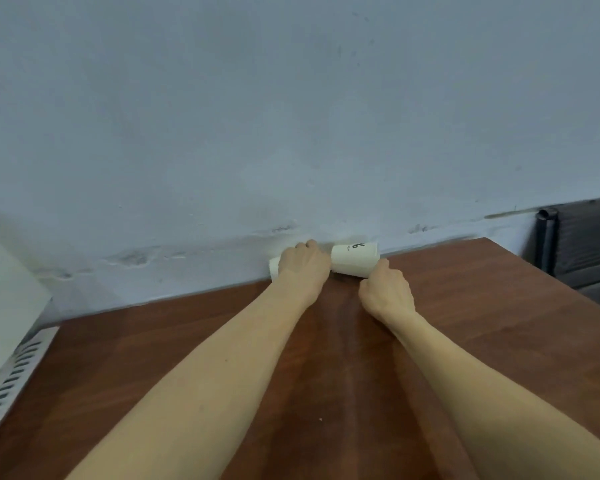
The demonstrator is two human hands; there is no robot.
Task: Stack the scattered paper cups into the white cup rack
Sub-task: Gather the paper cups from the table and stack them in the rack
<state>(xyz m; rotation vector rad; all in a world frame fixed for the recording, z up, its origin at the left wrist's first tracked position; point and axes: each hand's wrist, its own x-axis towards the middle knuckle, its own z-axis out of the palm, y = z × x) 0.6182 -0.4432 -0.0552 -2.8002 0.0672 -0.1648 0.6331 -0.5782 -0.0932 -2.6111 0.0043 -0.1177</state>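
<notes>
— Where were the cups?
— At the worktop's (326,358) far edge by the wall: left hand (303,263) grasped one cup (274,268); right hand (385,289) grip pinched the printed cup (354,259).

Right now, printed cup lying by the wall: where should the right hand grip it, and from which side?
Grip the printed cup around its mid sidewall, coming from the near side. It lies on its side against the wall, rim pointing right, so the far side is blocked; the right hand already touches its near edge.

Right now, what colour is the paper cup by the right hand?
White with dark printed lettering; the paper cup lies on its side, best seen in the head view.
</notes>
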